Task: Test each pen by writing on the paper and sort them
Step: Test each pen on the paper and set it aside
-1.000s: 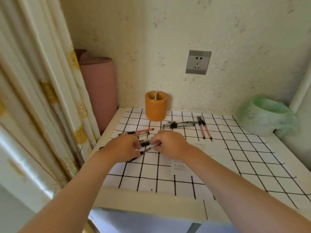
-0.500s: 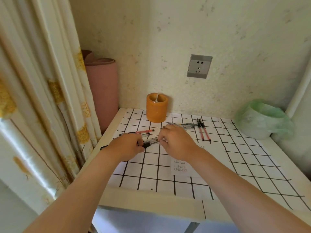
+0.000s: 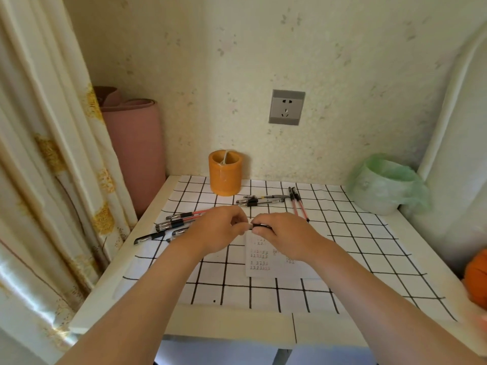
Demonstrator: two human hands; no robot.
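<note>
- Two bare forearms reach in from the near edge and meet over the middle of the table point(image 3: 118, 285).
- The left hand point(image 3: 218, 230) is knuckles up with its fingers curled, the tips pinching the left end of a pen point(image 3: 259, 226).
- The right hand point(image 3: 284, 233) mirrors it: its fingers curl over the pen's right part, and only a short dark stretch shows between the two hands.
- The pen lies level, left to right, over the far edge of the paper point(image 3: 274, 262). Whether it touches the sheet cannot be told.
- The paper lies flat on a checked cloth point(image 3: 355, 246), partly under the right hand, and carries small rows of red and dark marks.
- The left pens point(image 3: 174, 225) are a loose heap on the cloth just left of the left hand, and one of them pokes out toward the table's left edge.
- The far pens point(image 3: 261, 201) lie side by side beyond the hands, pointing left to right.
- Two red pens point(image 3: 297, 206) lie just right of them, running near to far.
- An orange holder point(image 3: 225, 176) stands upright at the far edge of the cloth, against the wall.
- A bin point(image 3: 384, 185) lined with a green bag sits in the far right corner.
- A grey socket point(image 3: 286, 107) is set in the speckled wall above the table.
- A pink roll point(image 3: 134, 148) stands in the far left corner, and a pale curtain point(image 3: 39, 154) with gold patches hangs along the left.
- An orange thing point(image 3: 477, 277) sits at the right edge — too blurred to tell what it is.
</note>
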